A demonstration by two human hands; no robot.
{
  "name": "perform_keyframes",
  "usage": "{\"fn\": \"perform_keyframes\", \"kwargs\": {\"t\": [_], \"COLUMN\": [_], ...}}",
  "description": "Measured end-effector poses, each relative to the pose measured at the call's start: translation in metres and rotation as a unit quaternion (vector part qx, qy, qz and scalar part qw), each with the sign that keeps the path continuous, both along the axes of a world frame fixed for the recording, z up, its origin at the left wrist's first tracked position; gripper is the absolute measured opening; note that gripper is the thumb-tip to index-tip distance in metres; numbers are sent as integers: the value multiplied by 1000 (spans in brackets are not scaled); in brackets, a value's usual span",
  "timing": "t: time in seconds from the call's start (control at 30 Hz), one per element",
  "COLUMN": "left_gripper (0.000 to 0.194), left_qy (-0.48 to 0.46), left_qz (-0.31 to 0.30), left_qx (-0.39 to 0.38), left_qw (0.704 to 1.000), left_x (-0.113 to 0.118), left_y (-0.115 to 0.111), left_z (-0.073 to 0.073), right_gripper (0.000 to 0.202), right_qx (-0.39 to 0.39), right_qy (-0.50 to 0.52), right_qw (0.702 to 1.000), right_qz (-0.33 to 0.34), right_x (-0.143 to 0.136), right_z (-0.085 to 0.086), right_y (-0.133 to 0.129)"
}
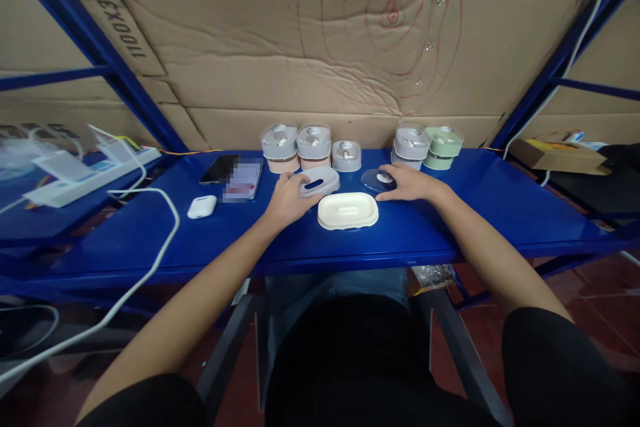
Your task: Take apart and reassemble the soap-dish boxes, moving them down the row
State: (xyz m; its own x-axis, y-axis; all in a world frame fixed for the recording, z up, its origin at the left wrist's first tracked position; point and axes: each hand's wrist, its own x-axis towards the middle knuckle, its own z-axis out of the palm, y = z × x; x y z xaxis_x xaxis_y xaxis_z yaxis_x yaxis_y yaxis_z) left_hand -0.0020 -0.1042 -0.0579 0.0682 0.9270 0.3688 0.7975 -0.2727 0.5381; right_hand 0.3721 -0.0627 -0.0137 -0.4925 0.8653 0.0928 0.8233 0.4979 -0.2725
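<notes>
A grey oval piece with a dark slot (pixel 327 180) is tilted up a little, with my left hand (pixel 289 200) closed on its left end. My right hand (pixel 407 183) is closed around the right side of a clear lid (pixel 369 181) bearing a round white label. This lid is at the blue table's surface; whether it touches cannot be made out. Between and in front of both hands sits a cream oval base (pixel 348 220) with a raised ridge in its middle. Behind them stands a single grey box with a clear lid (pixel 346 157).
Two stacks of pink and grey boxes (pixel 314 147) stand behind my left hand, and grey (pixel 411 145) and green (pixel 444 147) stacks behind my right. Leftward lie a phone (pixel 244 178), a white earbud case (pixel 202 207) and a white cable (pixel 170 240). Cardboard (pixel 280 47) closes off the back.
</notes>
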Motion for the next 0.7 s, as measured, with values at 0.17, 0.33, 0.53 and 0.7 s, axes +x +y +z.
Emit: {"fn": "perform_keyframes", "kwargs": {"t": [0.17, 0.33, 0.53, 0.7], "left_gripper": [41, 38, 41, 45], "left_qy": [-13, -38, -21, 5], "left_qz": [0, -157, -265, -282], "left_qx": [16, 90, 10, -23], "left_qw": [1000, 983, 964, 959], "left_x": [4, 18, 26, 25], "left_y": [-10, -31, -42, -42], "left_z": [13, 22, 16, 17], "right_gripper": [104, 98, 98, 98], "right_qx": [-5, 5, 11, 8], "right_qy": [-6, -25, -16, -19], "right_qw": [1000, 1000, 1000, 1000], "right_qz": [0, -3, -1, -9], "right_x": [0, 1, 2, 2], "right_z": [0, -1, -4, -1], "right_y": [0, 4, 6, 2]}}
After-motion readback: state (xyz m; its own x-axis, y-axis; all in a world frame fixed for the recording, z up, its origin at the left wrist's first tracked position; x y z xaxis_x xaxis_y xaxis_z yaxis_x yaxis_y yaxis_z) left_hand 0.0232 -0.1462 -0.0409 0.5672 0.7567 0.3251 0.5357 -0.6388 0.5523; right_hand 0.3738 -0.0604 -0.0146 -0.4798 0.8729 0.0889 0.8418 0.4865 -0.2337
